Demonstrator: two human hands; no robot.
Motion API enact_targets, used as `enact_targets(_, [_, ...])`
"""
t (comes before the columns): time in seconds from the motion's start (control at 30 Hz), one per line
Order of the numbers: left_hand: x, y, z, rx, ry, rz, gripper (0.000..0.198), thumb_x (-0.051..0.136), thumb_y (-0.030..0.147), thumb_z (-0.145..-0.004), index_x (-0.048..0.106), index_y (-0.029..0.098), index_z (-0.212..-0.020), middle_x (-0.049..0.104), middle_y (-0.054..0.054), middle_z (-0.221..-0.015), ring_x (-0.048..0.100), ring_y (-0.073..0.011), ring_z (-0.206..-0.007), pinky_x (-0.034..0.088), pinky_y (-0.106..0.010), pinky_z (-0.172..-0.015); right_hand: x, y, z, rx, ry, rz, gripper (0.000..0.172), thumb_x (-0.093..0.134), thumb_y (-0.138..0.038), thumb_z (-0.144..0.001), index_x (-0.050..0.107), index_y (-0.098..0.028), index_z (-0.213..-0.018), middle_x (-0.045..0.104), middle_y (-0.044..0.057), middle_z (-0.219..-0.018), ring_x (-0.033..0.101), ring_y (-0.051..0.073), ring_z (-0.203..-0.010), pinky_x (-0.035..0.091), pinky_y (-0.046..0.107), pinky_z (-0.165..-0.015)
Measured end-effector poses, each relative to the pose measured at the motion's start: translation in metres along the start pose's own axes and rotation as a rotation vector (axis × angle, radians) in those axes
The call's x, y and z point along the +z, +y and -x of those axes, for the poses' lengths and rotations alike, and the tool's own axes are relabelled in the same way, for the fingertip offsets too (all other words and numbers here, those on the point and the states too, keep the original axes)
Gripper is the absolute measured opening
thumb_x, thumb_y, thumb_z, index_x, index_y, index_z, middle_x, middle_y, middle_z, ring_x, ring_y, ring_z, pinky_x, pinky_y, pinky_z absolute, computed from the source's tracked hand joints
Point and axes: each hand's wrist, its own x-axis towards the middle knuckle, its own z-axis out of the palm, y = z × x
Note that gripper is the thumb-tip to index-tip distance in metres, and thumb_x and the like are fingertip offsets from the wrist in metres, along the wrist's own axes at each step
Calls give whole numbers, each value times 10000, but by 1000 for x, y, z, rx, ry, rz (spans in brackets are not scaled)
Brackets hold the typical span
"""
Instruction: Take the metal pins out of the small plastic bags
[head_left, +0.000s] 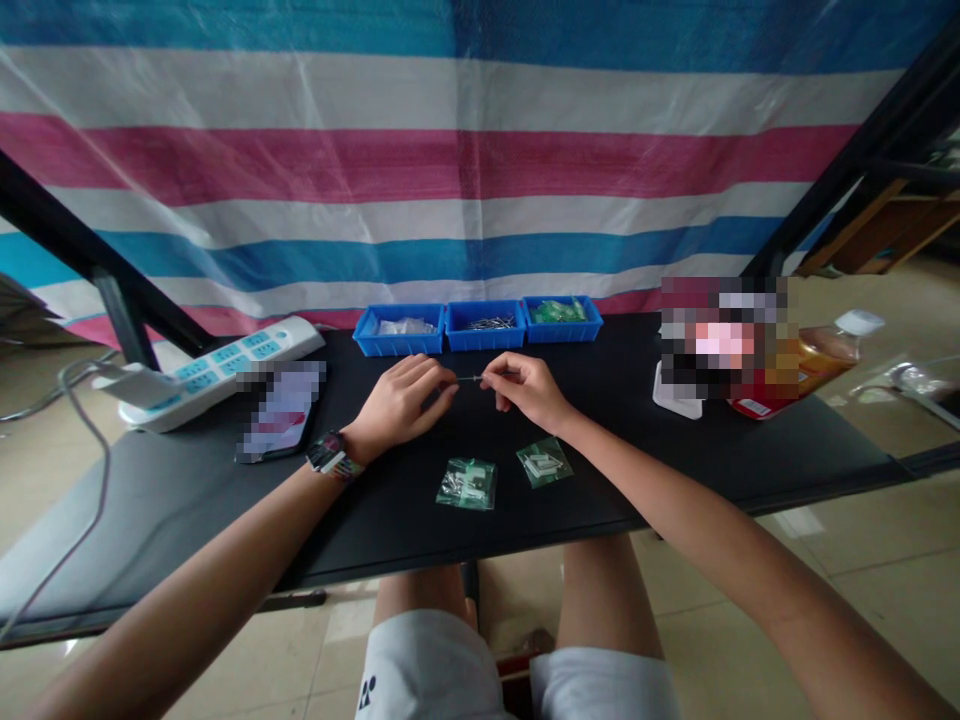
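My left hand (401,403) and my right hand (527,388) meet over the middle of the black table (675,450). Both are pinched on a thin metal pin (469,378) that spans the small gap between their fingertips. A watch with a patterned band sits on my left wrist. Two small clear green bags (467,484) (544,463) with small parts lie on the table just in front of my hands. Three blue trays stand in a row behind: one (400,331) with clear bags, one (484,325) with metal pins, one (562,318) with green bags.
A white power strip (225,370) with a grey cable lies at the left, a phone (277,415) beside it. At the right stand a white holder (675,395) and a bottle of amber liquid (825,355). A striped tarp hangs behind. My knees show under the table's front edge.
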Motion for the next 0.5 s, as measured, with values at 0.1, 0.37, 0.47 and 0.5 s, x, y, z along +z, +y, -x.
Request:
enact_targets(0.1, [0,0,0,-6,14,-9,111,554,249,-1072,649,199,-1096,704,-63,-886,636,-214,-783,521,-368,-750,0,0,0,2,-14,3,475,852,-638,-810,700,-194,-890,757,22,-830,616,104,-537,506,235,-507])
enact_targets(0.37, [1,-2,1,26,14,-43,130,529,208,-1089,656,197,-1063,694,-71,-900,609,-208,-778,512,-353,-748,0,0,2,-11,-27,-13,428,815,-607,-858,720,-191,-892,777,36,-854,628,109,-542,509,240,-519])
enact_targets(0.47, [1,-2,0,21,7,-54,143,533,212,-1088,662,201,-1027,688,-64,-880,592,-204,-766,499,-348,-733,1,-2,2,1,-19,-36,397,860,-556,-817,747,-197,-946,786,37,-870,630,113,-543,509,246,-515])
enact_targets(0.5, [1,-1,0,21,7,-54,146,535,212,-1089,660,201,-1016,684,-60,-868,586,-202,-760,497,-345,-729,2,-3,2,7,-12,-42,393,885,-533,-791,750,-198,-947,779,31,-854,629,114,-540,505,245,-510])
